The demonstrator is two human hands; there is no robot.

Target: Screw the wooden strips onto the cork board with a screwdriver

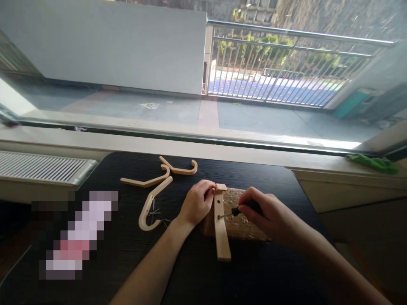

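Observation:
A pale wooden hook point(220, 235) lies across a brown block wrapped in clear film or tape point(237, 195), its lower end jutting past the block's near edge. My left hand point(197, 202) grips the hook near its curled upper end, fingers closed at its left side. In my right hand point(257, 207) is a screwdriver point(235, 211) with a dark handle. Its thin shaft slants left, and the tip meets the lower of two dark holes in the hook. Whether a screw sits in that hole is too small to tell.
Three more wooden hooks lie at the left: one at the back point(181, 170), one in the middle point(143, 183), one nearer me point(146, 212). Several screws point(154, 212) lie beside the nearest. The black table point(254, 271) meets a window ledge; a radiator point(44, 167) stands left, a green cloth point(372, 164) right.

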